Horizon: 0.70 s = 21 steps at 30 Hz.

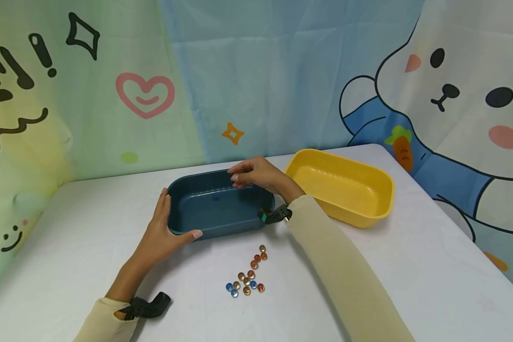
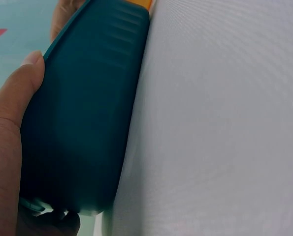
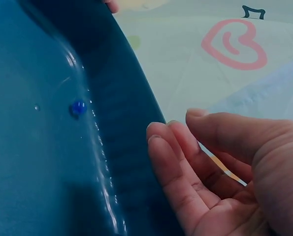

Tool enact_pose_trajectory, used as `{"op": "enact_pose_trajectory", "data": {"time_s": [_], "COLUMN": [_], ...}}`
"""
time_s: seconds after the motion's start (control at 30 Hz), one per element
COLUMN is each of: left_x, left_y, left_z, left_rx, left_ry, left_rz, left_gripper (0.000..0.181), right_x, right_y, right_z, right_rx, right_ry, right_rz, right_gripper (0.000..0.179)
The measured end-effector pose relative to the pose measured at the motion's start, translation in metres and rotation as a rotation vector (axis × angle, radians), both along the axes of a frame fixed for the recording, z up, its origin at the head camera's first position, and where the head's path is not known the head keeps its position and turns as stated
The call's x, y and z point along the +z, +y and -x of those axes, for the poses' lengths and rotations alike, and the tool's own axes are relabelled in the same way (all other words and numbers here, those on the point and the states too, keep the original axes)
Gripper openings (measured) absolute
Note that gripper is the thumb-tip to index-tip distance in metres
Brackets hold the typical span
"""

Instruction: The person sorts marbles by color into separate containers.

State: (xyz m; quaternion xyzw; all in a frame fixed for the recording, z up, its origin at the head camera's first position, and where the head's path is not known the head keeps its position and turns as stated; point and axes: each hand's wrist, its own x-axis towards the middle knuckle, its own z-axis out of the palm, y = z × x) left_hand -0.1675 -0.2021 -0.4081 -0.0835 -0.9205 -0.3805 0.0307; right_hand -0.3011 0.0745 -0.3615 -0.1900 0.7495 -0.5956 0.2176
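Note:
A dark teal plastic basin (image 1: 222, 204) rests on the white table. My left hand (image 1: 164, 232) grips its left end, thumb over the near rim and fingers around the outer left side. In the left wrist view the thumb (image 2: 33, 73) lies along the rim. My right hand (image 1: 256, 175) hovers over the basin's far rim; its fingers are loosely bent, with a gap to the thumb and nothing held between them. A blue marble (image 3: 78, 107) lies on the basin floor. Several amber, red and blue marbles (image 1: 246, 281) are scattered on the table before the basin.
A yellow basin (image 1: 367, 216) stands to the right, just beyond my right forearm. Behind the white table (image 1: 90, 228) hangs a printed cloth (image 1: 278, 85) with cartoon figures. Black straps (image 1: 275, 214) circle both wrists.

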Motion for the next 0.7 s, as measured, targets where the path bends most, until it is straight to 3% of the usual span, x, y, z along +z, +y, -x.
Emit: {"op": "enact_pose_trajectory", "data": {"time_s": [0.37, 0.7], "left_x": [0.002, 0.002], "left_y": [0.001, 0.000], "left_z": [-0.001, -0.003], "left_rx": [-0.005, -0.006], "left_ry": [-0.006, 0.004], "left_rz": [0.003, 0.009], "left_gripper": [0.120, 0.120], "right_x": [0.000, -0.006], "right_y": [0.001, 0.000], "right_z": [-0.004, -0.017], "right_rx": [-0.031, -0.022], "right_ry": [0.019, 0.120], "right_rz": [0.020, -0.003], "right_gripper": [0.032, 0.027]}}
